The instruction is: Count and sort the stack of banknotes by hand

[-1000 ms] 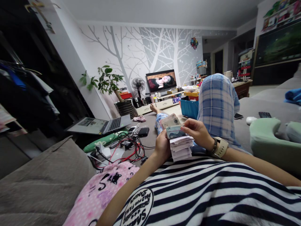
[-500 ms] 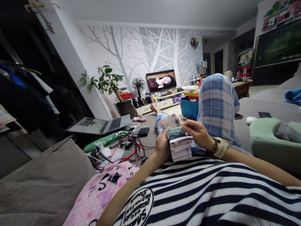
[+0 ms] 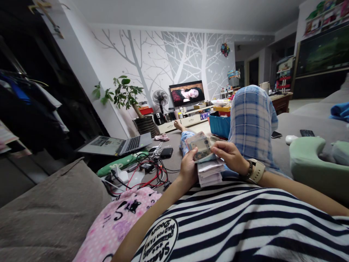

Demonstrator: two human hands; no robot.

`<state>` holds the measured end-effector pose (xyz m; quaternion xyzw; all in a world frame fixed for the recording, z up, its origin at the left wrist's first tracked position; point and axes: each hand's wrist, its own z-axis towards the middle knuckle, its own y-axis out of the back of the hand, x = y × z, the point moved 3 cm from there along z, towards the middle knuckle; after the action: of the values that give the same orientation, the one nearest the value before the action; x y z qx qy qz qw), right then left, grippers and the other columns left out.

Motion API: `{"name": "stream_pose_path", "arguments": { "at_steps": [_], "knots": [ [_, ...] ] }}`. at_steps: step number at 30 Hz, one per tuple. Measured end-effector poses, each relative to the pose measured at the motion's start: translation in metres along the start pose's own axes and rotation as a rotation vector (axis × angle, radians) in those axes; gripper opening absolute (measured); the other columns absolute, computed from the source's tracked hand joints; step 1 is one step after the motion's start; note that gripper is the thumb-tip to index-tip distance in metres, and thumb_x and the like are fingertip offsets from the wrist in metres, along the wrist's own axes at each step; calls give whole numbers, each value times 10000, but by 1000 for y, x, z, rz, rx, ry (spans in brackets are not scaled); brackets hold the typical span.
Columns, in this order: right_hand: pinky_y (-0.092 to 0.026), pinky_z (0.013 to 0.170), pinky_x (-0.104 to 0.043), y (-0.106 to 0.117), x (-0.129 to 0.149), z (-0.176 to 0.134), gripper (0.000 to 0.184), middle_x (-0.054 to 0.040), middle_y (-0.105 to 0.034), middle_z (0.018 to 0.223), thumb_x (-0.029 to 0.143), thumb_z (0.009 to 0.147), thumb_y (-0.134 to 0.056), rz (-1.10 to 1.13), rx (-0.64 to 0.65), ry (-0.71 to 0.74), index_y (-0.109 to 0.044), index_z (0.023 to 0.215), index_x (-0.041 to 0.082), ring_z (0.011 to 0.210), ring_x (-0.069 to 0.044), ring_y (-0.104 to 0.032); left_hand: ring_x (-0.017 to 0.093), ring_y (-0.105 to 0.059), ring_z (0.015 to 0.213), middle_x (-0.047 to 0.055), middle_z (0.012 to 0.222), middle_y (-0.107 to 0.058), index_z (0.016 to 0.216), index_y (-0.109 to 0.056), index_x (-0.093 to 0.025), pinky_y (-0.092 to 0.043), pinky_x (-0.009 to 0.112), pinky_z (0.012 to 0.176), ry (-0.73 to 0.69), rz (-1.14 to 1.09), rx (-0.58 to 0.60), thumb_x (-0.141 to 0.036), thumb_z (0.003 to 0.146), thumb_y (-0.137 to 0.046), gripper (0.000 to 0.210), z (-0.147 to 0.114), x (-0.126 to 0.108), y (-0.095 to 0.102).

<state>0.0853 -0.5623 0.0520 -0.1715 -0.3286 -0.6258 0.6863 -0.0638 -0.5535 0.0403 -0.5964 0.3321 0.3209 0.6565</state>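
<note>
A stack of banknotes (image 3: 204, 147) is fanned out over my lap, its upper notes tilted up and its lower ends bent down in pale layers. My left hand (image 3: 189, 165) is closed round the stack's left side, with the thumb lying on the front note. That front note looks beige-grey, and a strip of a bluish note shows just under it. At the stack's right edge my right hand (image 3: 229, 154) pinches notes between thumb and fingers. A watch (image 3: 256, 171) and a dark bracelet sit on my right wrist.
To the left lie an open laptop (image 3: 120, 143), a tangle of cables (image 3: 152, 169) and a black box (image 3: 166, 153). My raised knee (image 3: 249, 112) in plaid stands ahead. At right are a green neck pillow (image 3: 308, 156), a phone (image 3: 276, 134) and a remote (image 3: 307, 133).
The bluish note that was in front is now mostly covered, and a beige-grey note lies over it. Both hands stay in nearly the same place.
</note>
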Motion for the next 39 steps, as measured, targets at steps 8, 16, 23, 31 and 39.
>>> {"name": "stream_pose_path", "arguments": {
  "at_steps": [8, 16, 23, 31, 39],
  "knots": [
    [-365, 556, -278, 0, -3, 4, 544, -2, -566, 584, 705, 807, -669, 57, -81, -73, -584, 640, 195, 569, -132, -468, 372, -731, 1043, 122, 811, -781, 785, -695, -167, -599, 445, 892, -32, 27, -8, -253, 705, -747, 128, -1, -1, 2],
    [-325, 535, -272, 8, -23, 10, 537, 25, -518, 570, 686, 694, -766, -38, -234, -197, -547, 647, 198, 556, -122, -427, 326, -748, 949, 82, 770, -771, 842, -719, -159, -588, 400, 857, -70, 94, 43, -221, 648, -766, 209, -7, -4, 2],
    [-337, 536, -275, 6, -24, 11, 529, 17, -533, 542, 682, 737, -711, -72, -165, -207, -543, 596, 200, 533, -122, -448, 324, -752, 943, 92, 827, -787, 867, -724, -148, -595, 405, 856, -65, 85, 27, -232, 641, -791, 249, -4, -2, 3],
    [-338, 525, -270, 4, -16, 10, 516, 15, -534, 549, 677, 791, -664, -3, -176, -132, -551, 617, 204, 527, -119, -432, 322, -746, 1008, 128, 909, -790, 934, -730, -138, -612, 403, 843, 41, -35, -30, -285, 840, -618, 208, 3, 0, -2],
    [-295, 523, -270, 2, -7, 7, 512, 39, -451, 563, 674, 795, -681, 33, -161, -79, -577, 648, 195, 543, -106, -351, 315, -742, 985, 95, 831, -780, 829, -729, -161, -613, 373, 787, -26, 40, -69, -220, 796, -592, 153, 1, -2, 0]
  ]
}}
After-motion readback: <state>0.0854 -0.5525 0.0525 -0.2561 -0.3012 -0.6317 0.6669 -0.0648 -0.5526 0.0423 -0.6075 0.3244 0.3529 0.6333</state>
